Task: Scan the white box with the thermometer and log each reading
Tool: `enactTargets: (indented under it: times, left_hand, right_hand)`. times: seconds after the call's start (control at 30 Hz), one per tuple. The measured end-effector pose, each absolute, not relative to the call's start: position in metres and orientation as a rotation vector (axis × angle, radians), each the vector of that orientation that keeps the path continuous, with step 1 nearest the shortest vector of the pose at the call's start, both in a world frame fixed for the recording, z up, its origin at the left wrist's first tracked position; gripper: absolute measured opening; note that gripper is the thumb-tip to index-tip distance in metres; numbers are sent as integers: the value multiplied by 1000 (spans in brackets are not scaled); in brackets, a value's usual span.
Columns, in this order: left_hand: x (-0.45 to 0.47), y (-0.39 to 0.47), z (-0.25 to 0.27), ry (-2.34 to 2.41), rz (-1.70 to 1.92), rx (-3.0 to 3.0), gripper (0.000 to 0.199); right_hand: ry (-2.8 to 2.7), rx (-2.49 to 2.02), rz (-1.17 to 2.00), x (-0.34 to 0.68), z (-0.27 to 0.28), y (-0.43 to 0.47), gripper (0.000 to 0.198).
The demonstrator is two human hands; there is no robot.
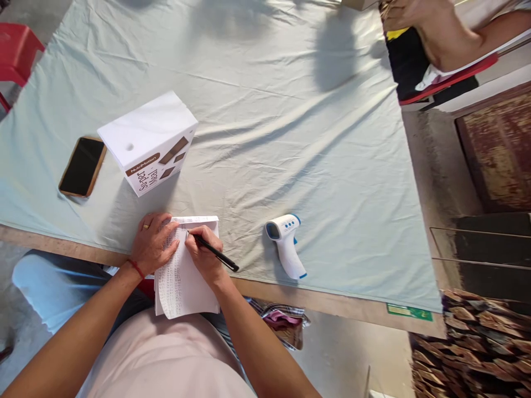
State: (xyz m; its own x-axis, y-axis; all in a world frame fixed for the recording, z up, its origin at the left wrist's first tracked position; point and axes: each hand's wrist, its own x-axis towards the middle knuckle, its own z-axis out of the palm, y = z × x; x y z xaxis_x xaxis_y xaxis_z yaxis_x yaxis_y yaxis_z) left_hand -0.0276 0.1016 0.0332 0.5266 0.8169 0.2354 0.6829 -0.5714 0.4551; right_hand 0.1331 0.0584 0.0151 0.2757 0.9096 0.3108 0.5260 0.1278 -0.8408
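Note:
A white notepad [199, 293] with rows of handwriting lies over the table's front edge. My left hand [154, 243] rests flat on its upper left part, fingers spread out. In my right hand [203, 251] a black pen [219, 256] is gripped, its tip at the upper part of the page. Right of the notepad lies a white and blue infrared thermometer [285, 243], apart from both hands. A white box [151, 141] with brown print stands beyond my left hand, and a phone [83, 166] with a dark screen lies to its left.
A pale cloth [290, 143] with creases covers the table. At the upper right, another person's bare limb [448, 33] shows beside the table. A red chair [19, 52] stands at the far left. Stacked firewood [481, 342] lies at the lower right.

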Motion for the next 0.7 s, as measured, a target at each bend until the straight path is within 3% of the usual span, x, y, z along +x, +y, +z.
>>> enactTargets:
  times: [0.17,0.37,0.53,0.7]
  left_hand:
    - [-28,101,32,1260,613,2456,31]
    - [-29,102,30,1267,619,2464,31]
    - [-18,102,31,1327,642,2523,30]
    - [-28,122,29,1516,1103,2262,32]
  right_hand:
    - [-1293,-1469,395,148,37,57,11]
    - [-1636,-1782,94,211,25,71,39]
    - [-1868,-1944,47,233,11,75,52]
    - [-1672,-2021,-88,261,30,45,43]
